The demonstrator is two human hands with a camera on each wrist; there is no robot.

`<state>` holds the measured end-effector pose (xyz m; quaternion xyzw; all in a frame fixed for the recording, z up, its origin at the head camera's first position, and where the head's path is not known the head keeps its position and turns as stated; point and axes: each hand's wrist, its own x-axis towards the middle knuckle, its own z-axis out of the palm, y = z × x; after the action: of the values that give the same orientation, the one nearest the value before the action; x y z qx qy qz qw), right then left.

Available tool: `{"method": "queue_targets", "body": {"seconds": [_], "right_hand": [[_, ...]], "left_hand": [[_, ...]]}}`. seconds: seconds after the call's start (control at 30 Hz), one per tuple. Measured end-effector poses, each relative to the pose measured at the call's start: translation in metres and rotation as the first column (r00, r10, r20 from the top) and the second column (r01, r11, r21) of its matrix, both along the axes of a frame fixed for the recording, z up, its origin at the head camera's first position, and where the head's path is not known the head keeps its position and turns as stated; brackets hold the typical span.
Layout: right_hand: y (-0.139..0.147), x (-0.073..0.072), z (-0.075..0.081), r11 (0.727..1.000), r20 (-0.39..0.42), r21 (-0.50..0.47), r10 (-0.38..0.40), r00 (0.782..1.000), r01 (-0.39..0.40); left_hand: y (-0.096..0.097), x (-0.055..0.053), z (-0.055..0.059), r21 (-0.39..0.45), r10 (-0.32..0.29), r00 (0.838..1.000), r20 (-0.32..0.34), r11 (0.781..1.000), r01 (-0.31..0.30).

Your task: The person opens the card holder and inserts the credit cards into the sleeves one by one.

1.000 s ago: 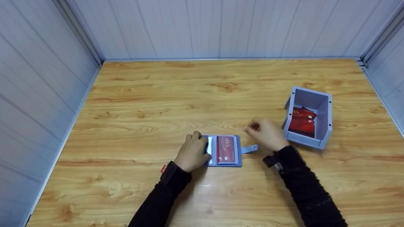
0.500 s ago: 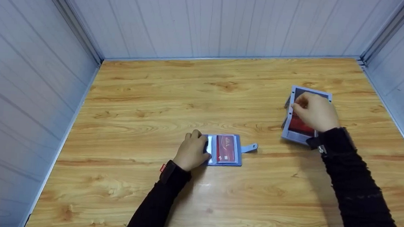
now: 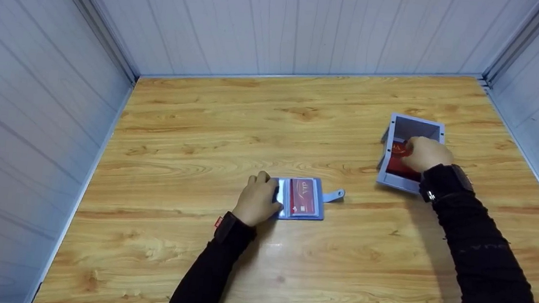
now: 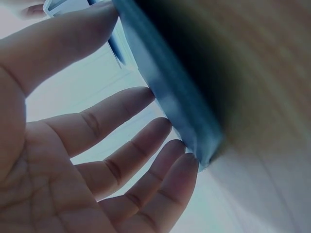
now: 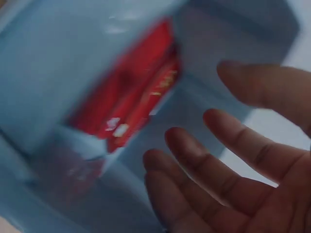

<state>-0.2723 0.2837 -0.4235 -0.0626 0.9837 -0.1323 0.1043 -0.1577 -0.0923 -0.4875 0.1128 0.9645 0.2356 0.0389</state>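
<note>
An opened blue card holder lies on the table, a red VIP card in its clear sleeve and a snap strap sticking out to the right. My left hand holds the holder's left side, thumb at the near side and fingers at the far side. In the left wrist view those fingertips touch the blue cover. My right hand is inside the grey bin, over several red cards. The right wrist view, blurred, has its fingers spread and apart from the cards.
The wooden table is bounded by pale panel walls at the back and both sides. The bin stands at the right, its raised sides around my right hand.
My right hand has moved from beside the card holder over to the bin at the right, then down into it. My left hand and the card holder have stayed in place.
</note>
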Motion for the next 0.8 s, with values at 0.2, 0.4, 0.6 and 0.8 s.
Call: {"method": "queue_targets", "body": {"seconds": [0.2, 0.4, 0.6, 0.8], "right_hand": [[-0.003, -0.007, -0.016, 0.998, 0.022, 0.046, 0.052, 0.998, -0.053], [-0.003, -0.011, -0.024, 0.995, 0.024, 0.041, 0.094, 0.995, -0.095], [-0.003, -0.012, -0.024, 0.992, 0.023, 0.066, 0.110, 0.994, -0.111], [-0.002, -0.016, -0.026, 0.990, 0.028, 0.083, 0.114, 0.993, -0.116]], "left_hand": [[0.000, 0.000, 0.001, -0.011, -0.006, 1.000, -0.001, 1.000, 0.006], [0.001, 0.001, 0.002, -0.022, -0.009, 1.000, 0.001, 1.000, 0.009], [0.001, 0.002, 0.002, -0.028, -0.005, 1.000, 0.002, 1.000, 0.005], [0.001, 0.001, 0.002, -0.029, -0.003, 1.000, 0.016, 1.000, 0.003]]}}
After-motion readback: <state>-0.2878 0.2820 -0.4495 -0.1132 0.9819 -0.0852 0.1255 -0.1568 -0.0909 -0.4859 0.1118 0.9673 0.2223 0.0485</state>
